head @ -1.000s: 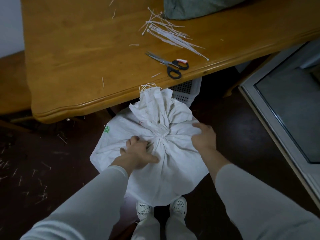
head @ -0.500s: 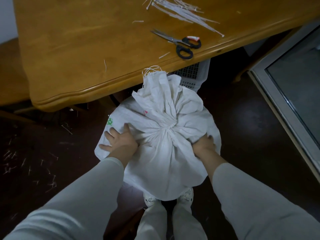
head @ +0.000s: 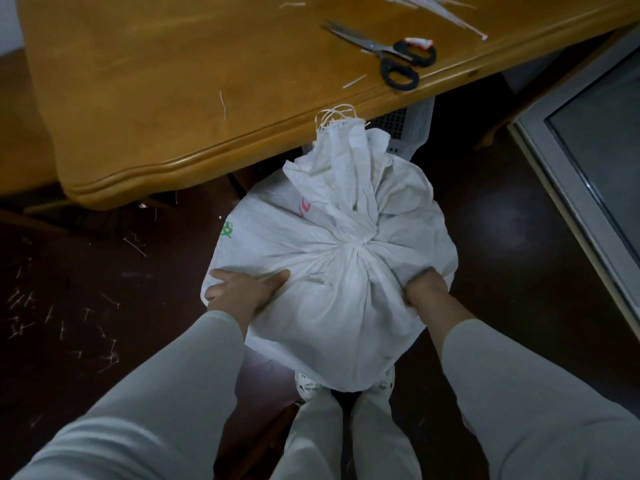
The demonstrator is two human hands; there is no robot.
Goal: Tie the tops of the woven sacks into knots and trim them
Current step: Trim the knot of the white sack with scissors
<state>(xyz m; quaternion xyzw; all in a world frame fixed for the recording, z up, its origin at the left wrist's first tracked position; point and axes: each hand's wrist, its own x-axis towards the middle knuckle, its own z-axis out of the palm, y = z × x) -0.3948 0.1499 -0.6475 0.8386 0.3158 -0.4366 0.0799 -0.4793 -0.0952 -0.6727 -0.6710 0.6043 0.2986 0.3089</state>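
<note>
Dark floor (head: 502,237), knotted sack (head: 329,306) beside table edge (head: 207,161)

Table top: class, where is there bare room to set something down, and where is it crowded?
The widest bare patch of the table lies left of the scissors, bordered by the near edge and a stray offcut. The far right is crowded: scissors and a bundle of white strips.

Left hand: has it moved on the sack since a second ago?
Yes. The left hand slid left, away from the knot, toward the edge of the sack.
</note>
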